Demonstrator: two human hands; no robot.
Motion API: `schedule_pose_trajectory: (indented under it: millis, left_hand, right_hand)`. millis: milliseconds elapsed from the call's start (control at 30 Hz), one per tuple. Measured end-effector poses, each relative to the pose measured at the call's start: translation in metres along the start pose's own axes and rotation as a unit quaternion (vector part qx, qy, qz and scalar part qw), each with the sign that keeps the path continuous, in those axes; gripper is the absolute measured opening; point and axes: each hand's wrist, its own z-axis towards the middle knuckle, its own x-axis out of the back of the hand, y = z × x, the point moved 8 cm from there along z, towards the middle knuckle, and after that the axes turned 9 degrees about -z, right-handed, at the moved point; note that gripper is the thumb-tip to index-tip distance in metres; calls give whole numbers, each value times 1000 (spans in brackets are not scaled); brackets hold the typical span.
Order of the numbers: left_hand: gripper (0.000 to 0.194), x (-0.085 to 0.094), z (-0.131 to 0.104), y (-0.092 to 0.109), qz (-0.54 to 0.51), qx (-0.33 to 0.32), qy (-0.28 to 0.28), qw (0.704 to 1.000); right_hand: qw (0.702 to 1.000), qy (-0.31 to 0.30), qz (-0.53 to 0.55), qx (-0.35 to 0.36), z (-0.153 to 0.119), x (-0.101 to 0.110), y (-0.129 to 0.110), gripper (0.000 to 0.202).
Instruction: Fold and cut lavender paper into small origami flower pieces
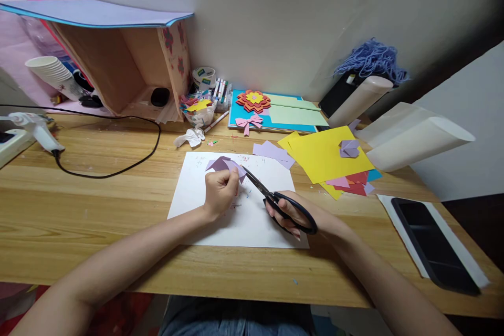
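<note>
My left hand [220,189] pinches a piece of purple paper [216,164] that shows folded, pointed edges. In my right hand [289,215] is a pair of black-handled scissors [271,197], its handles looped around my fingers. The blade tips reach up to the right edge of the purple paper; whether they touch it I cannot make out. Both hands are over a white sheet [189,210] marked with small coloured scribbles. Just beyond the sheet's top right lie more purple paper pieces [273,152].
Yellow paper [318,155] with a folded purple piece [349,148] lies right, near coloured scraps [356,184]. A phone [433,241] rests far right. On the left are a glue gun [37,131], its cord and a cardboard box [129,63]. Behind stands a cup of scraps [200,110] beside a layered paper flower [254,101].
</note>
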Motion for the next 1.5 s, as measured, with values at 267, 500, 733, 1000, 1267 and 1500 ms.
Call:
schedule_pose_trajectory:
  millis: [267,500,733,1000,1267,1500]
  left_hand:
    - [57,2,0,4,8,-19,10,1000]
    - [57,3,0,0,-5,-9,17,1000]
    - [52,-4,0,-23,-71,119,-23,990]
    - [31,-4,7,-32,-127,197,5,972]
    - [26,-4,8,-39,-187,259,50,946]
    - [24,-2,10,-33,-173,224,52,958]
  right_hand:
    - [1000,-8,16,-8,0,1,4,60]
    - [999,1,41,-35,0,2,4,57]
    - [999,8,33,-35,-1,3,2,58]
    - [999,20,7,-44,-3,5,2,57]
    - [998,32,2,-53,-1,8,4,59]
    - [999,28,-23,-28,-1,7,3,58]
